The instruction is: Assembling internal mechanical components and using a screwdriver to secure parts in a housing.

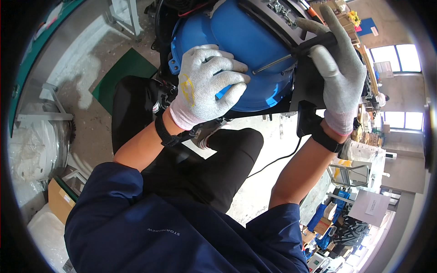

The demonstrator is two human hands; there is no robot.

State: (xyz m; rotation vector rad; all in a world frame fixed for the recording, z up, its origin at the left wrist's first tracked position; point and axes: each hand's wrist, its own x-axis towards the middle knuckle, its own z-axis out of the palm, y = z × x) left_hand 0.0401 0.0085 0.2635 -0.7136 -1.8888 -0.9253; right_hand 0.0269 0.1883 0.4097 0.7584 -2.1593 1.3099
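**Screwdriver [314, 43] levelled at a blue shell [223, 29]**

A screw tray [293, 31] sits beyond the shell, a black panel [309, 84] borders its right side, and a green mat [123, 82] lies to its left. The left hand [204, 84] arches over the shell, covering part; whether it grips anything, I cannot tell. Right of the shell, the right hand [342, 73] grips the screwdriver's handle, two fingers stretched out, its tip near the left fingertips.

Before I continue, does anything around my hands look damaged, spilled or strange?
Nothing looks clearly spilled or damaged. Only a yellow mark on the back of the left glove stands out; stain or print, I cannot tell.
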